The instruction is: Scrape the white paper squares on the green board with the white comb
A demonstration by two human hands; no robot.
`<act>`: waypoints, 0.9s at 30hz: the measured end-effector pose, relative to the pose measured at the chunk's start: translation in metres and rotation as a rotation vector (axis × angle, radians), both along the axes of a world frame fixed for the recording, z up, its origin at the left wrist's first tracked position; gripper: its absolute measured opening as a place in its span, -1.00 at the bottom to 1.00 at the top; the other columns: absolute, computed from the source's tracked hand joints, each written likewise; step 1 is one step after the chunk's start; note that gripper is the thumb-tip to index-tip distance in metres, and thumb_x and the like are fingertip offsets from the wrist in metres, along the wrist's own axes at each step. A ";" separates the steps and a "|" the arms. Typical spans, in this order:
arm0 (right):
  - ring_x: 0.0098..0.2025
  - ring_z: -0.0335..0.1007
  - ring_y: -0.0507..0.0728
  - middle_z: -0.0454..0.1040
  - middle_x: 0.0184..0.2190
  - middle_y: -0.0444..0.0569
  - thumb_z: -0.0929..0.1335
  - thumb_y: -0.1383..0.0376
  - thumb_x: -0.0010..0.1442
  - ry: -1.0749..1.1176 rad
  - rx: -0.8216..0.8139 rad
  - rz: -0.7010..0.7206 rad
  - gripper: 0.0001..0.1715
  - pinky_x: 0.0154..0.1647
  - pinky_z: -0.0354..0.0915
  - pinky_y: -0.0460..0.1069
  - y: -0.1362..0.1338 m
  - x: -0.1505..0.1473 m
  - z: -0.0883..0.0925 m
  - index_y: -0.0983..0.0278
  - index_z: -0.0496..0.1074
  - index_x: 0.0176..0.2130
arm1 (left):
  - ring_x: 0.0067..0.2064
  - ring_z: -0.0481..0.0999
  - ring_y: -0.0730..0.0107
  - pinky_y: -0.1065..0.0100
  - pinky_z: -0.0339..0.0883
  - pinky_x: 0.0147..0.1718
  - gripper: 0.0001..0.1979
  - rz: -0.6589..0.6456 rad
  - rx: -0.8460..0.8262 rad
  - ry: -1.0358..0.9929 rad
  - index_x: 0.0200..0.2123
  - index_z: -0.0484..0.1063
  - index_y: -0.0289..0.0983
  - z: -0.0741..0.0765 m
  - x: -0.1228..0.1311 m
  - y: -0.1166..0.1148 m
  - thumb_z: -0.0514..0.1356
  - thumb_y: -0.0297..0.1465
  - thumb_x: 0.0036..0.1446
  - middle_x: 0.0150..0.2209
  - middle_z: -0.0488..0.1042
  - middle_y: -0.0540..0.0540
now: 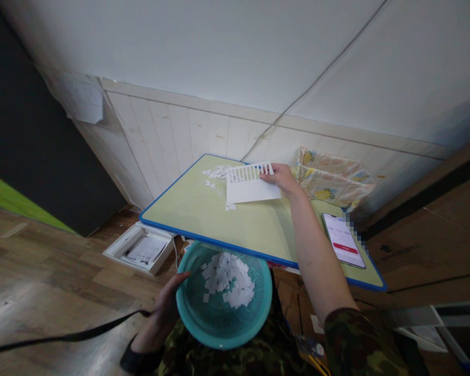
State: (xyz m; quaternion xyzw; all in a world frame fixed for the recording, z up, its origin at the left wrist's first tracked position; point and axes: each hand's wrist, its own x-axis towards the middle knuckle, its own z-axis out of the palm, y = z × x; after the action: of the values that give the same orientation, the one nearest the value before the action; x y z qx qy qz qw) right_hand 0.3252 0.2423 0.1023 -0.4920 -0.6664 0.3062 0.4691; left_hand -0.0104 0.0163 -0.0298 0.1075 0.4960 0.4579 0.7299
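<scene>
1. A green basket (231, 330) sits over the lap, its left rim gripped by the left hand (167, 302), probably to stop it tipping; white paper bits (235, 282) lie inside.
2. Beyond the basket, the right hand (282, 179), well apart from the left, pinches a slotted card (253, 192) over the surface (180, 201); holding its right end leaves most slots uncovered.
3. Paper scraps (216, 172) lie beyond the basket too.
4. Right of the basket, a phone (342, 241) lies face up, presumably for reading its screen.
</scene>
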 end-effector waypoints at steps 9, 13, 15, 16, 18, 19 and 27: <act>-0.41 0.35 0.08 0.51 -0.43 -0.09 0.50 0.17 -0.19 0.043 -0.087 0.069 -0.61 -0.38 0.20 -0.06 -0.003 0.000 0.001 0.35 0.51 -0.34 | -0.36 0.68 0.02 0.15 0.56 -0.29 -0.79 0.008 0.013 0.022 -0.22 0.60 -0.43 0.005 0.003 0.001 0.18 -0.51 0.13 -0.49 0.68 -0.19; -0.42 0.36 0.09 0.52 -0.43 -0.08 0.51 0.18 -0.20 0.085 -0.120 0.095 -0.59 -0.39 0.22 -0.05 -0.005 0.001 0.002 0.35 0.51 -0.33 | -0.38 0.68 0.01 0.18 0.56 -0.35 -0.82 0.017 -0.004 0.034 -0.27 0.60 -0.42 0.011 0.003 -0.002 0.20 -0.50 0.11 -0.49 0.68 -0.21; -0.41 0.37 0.09 0.52 -0.42 -0.07 0.51 0.16 -0.20 0.108 -0.112 0.095 -0.58 -0.39 0.23 -0.05 -0.005 0.001 0.002 0.35 0.51 -0.33 | -0.39 0.68 0.01 0.17 0.57 -0.36 -0.81 0.029 -0.012 0.019 -0.24 0.61 -0.40 0.013 0.003 -0.003 0.23 -0.50 0.08 -0.49 0.68 -0.19; -0.41 0.37 0.09 0.52 -0.41 -0.07 0.52 0.16 -0.21 0.112 -0.109 0.094 -0.58 -0.38 0.23 -0.05 -0.004 0.001 0.001 0.35 0.51 -0.33 | -0.38 0.68 0.00 0.16 0.57 -0.34 -0.78 0.034 -0.014 0.002 -0.21 0.61 -0.39 0.014 0.003 -0.004 0.24 -0.50 0.07 -0.49 0.68 -0.18; -0.40 0.38 0.10 0.53 -0.41 -0.06 0.52 0.15 -0.20 0.106 -0.109 0.098 -0.57 -0.38 0.24 -0.04 -0.003 0.001 0.000 0.35 0.51 -0.32 | -0.36 0.68 -0.01 0.13 0.56 -0.28 -0.71 0.041 -0.011 -0.047 -0.13 0.59 -0.38 0.014 0.003 -0.005 0.24 -0.51 0.04 -0.46 0.69 -0.17; -0.40 0.38 0.10 0.53 -0.40 -0.06 0.52 0.15 -0.20 0.100 -0.111 0.103 -0.56 -0.37 0.24 -0.04 -0.003 0.000 0.000 0.35 0.52 -0.31 | -0.34 0.68 -0.02 0.11 0.55 -0.25 -0.69 0.046 -0.008 -0.070 -0.10 0.59 -0.37 0.014 0.003 -0.005 0.24 -0.52 0.04 -0.44 0.70 -0.18; -0.36 0.43 0.13 0.55 -0.37 -0.05 0.52 0.12 -0.20 0.102 -0.102 0.144 -0.53 -0.33 0.28 -0.01 -0.004 -0.005 0.000 0.33 0.54 -0.28 | -0.31 0.67 -0.08 0.07 0.53 -0.21 -0.73 0.026 -0.009 -0.016 -0.14 0.59 -0.43 0.012 0.003 -0.002 0.24 -0.51 0.06 -0.48 0.68 -0.22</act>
State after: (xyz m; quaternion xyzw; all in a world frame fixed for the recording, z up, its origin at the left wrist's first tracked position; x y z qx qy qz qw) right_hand 0.3204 0.2381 0.1023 -0.4497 -0.6590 0.3973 0.4535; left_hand -0.0072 0.0140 -0.0182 0.0943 0.4937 0.4659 0.7283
